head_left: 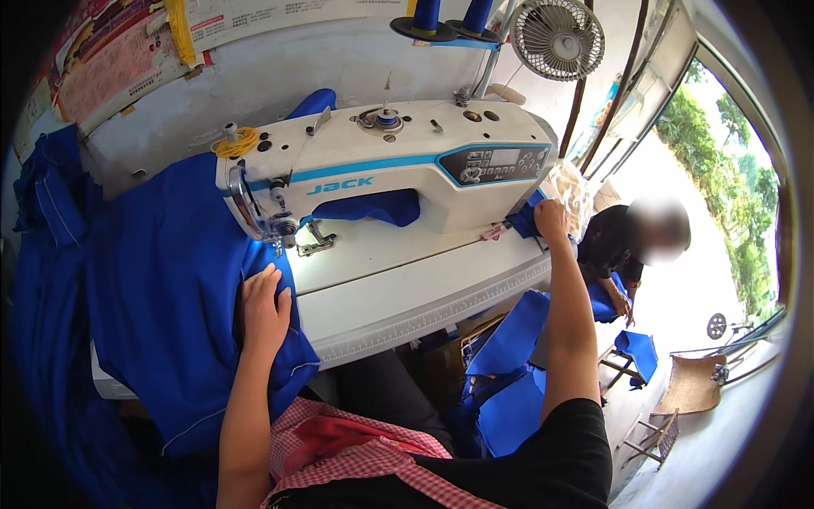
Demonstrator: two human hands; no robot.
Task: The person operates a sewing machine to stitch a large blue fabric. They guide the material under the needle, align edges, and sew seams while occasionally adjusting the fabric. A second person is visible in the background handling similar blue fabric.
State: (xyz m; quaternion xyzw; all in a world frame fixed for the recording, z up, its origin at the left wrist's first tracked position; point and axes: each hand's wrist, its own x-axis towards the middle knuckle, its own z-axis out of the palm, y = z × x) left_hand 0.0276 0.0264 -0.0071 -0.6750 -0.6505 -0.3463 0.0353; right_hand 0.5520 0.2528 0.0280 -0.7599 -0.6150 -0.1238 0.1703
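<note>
My left hand (265,312) lies on a large blue cloth (178,297), fingers stretched toward the needle area of a white sewing machine (398,161). The cloth's edge is beside the presser foot (317,241), under the machine's lit head. My right hand (553,219) is at the far right end of the machine bed, its fingers closed on a small blue fabric piece (526,219). The fingertips are partly hidden. A small pink tool (494,232) lies just left of that piece; its kind is hard to make out.
Blue cut pieces (511,339) are heaped below the table's right front edge. Two blue thread cones (426,17) and a fan (558,38) are above the machine. Another person (606,246) handles blue cloth at the right, near a stool (626,363) and a wooden chair (657,437).
</note>
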